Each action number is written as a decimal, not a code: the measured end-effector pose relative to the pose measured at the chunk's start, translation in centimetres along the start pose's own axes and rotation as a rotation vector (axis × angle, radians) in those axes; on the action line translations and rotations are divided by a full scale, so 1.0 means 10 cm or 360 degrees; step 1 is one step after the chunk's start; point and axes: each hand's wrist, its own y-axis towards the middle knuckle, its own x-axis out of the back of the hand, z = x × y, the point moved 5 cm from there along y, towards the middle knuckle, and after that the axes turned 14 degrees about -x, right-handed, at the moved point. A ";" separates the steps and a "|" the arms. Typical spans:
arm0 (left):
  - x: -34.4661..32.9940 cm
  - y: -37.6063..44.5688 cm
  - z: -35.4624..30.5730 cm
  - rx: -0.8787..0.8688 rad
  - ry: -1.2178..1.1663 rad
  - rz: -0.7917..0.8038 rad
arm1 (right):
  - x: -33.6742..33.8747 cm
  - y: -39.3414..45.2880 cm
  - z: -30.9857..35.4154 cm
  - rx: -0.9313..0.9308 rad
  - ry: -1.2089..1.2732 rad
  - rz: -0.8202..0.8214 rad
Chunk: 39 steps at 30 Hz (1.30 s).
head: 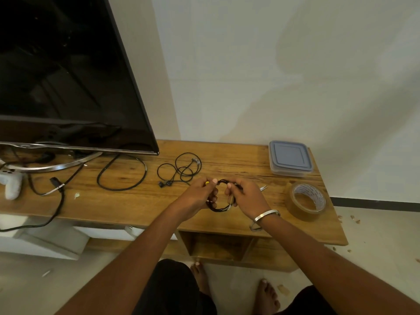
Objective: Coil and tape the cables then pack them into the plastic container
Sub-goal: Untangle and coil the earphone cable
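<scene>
The wooden surface stretches wide, and over its middle the person's left hand and right hand pinch opposite sides of a small black coiled cable, fingers closed on it. Coiling looks about done; taping should follow, so one hand must free itself for the tape roll, just right of the fingers near the surface's edge. The plastic container, lid on, waits beyond them to the right. Left and beyond lie a thick black cable and thin earphones, uncoiled, with bare wood between for working.
</scene>
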 end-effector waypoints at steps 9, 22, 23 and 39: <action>-0.08 0.53 0.04 -0.0242 0.0690 -0.0017 | 0.17 0.41 -0.15 -0.0116 -0.0070 -0.0190; -0.35 1.49 0.07 -0.0535 0.1386 0.0000 | 0.44 1.25 -0.29 -0.0114 -0.0579 -0.0413; -0.36 1.54 0.09 -0.0553 0.1423 0.0006 | 0.44 1.29 -0.28 -0.0095 -0.0625 -0.0417; -0.32 1.78 0.31 -0.0651 0.1603 -0.0116 | 0.34 1.58 -0.44 0.0034 -0.1100 -0.0569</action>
